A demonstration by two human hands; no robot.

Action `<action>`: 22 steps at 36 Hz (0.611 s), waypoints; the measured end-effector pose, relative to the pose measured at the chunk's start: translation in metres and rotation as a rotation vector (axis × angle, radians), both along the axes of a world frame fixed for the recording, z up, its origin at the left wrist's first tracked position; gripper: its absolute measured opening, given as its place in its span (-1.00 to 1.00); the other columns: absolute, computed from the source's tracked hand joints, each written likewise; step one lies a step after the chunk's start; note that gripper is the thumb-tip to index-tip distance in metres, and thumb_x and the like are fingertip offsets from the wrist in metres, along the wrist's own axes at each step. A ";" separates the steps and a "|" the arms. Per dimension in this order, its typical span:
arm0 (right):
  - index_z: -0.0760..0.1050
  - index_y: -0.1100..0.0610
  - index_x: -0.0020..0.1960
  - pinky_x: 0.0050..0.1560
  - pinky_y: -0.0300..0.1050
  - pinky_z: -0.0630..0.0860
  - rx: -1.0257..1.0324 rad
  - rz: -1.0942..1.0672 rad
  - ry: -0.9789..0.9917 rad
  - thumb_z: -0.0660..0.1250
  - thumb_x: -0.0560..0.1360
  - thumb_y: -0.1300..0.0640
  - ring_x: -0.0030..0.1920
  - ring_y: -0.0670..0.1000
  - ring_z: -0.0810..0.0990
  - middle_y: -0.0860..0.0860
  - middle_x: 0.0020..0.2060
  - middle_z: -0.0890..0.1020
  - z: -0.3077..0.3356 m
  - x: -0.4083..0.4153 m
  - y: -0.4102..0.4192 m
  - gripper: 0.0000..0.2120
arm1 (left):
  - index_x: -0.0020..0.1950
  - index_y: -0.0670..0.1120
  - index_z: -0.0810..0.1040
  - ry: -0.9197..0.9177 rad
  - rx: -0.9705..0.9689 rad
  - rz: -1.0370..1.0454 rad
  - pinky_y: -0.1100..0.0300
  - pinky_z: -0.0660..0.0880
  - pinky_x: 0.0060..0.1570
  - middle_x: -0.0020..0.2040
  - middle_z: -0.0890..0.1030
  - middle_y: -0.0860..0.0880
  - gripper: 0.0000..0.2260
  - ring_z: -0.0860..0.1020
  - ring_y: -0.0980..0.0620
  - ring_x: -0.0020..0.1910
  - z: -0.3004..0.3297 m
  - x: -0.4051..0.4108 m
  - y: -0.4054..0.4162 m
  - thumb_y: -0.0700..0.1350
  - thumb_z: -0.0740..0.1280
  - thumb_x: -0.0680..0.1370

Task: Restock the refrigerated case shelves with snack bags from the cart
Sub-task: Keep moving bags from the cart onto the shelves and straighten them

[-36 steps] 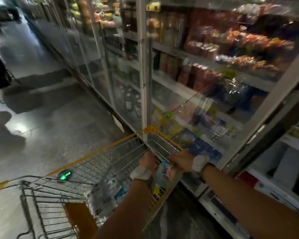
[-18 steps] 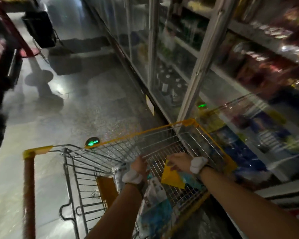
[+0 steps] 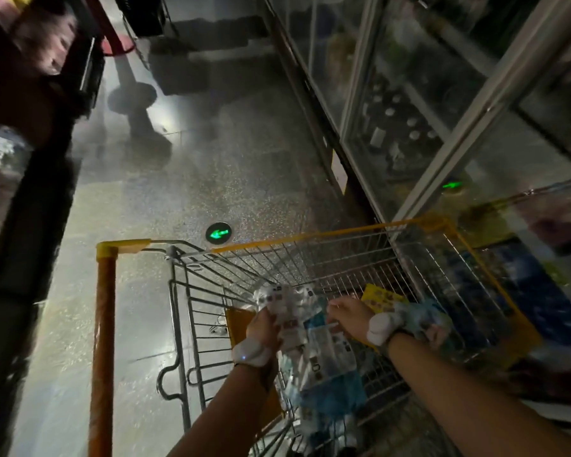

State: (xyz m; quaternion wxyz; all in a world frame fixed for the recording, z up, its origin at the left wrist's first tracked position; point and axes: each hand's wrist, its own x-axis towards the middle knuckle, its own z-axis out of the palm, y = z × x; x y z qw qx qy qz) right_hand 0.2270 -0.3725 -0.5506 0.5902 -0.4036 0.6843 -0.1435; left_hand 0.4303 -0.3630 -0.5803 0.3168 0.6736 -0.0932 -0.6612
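Inside the wire cart [image 3: 327,258], both hands meet snack bags whose print is too blurred to read. The left hand [image 3: 264,324] grips a white-and-blue bag [image 3: 323,351]; the right hand [image 3: 346,316] rests curled on the pile, its hold uncertain. Since half a second ago the view has tipped downward, and the yellow bag [image 3: 379,296] now lies beyond the right hand. A green arrow [image 3: 218,232] glows on the speckled floor [image 3: 211,176] beside the glass-doored case [image 3: 442,110].

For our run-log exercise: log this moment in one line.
phase: picking | left hand: grips white-and-blue snack bag | right hand: on bag | yellow-rimmed wire cart

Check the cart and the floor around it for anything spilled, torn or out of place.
Nothing stands out. The snack bags lie loose inside the cart, both hands are on them, and the floor shows no spill.
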 end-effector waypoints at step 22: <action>0.46 0.08 0.02 -0.13 -0.17 0.48 0.094 0.198 0.006 0.18 0.31 -0.42 0.07 0.22 0.60 0.18 0.02 0.59 -0.132 0.004 -0.038 -0.40 | -0.14 -0.01 0.46 -0.164 0.061 0.090 0.06 0.47 -0.12 -0.17 0.51 0.00 -0.80 0.48 0.06 -0.24 -0.103 0.013 -0.002 -0.10 0.14 0.65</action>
